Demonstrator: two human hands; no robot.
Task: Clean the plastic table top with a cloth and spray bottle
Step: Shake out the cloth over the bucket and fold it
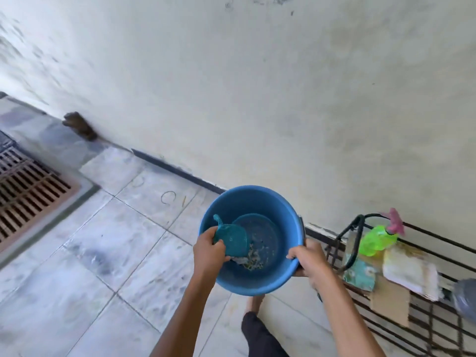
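green spray bottle (374, 242) on rack (438, 328), long axis slanted; nozzle (395, 222) toward wall (257, 99)

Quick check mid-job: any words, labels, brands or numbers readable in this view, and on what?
"C": faint scrawl on the floor tile; the marks beside it are unclear.
Teal packet: printed, but too blurred to read.
Green spray bottle: no readable label.
Blue bucket and teal scoop: nothing legible.
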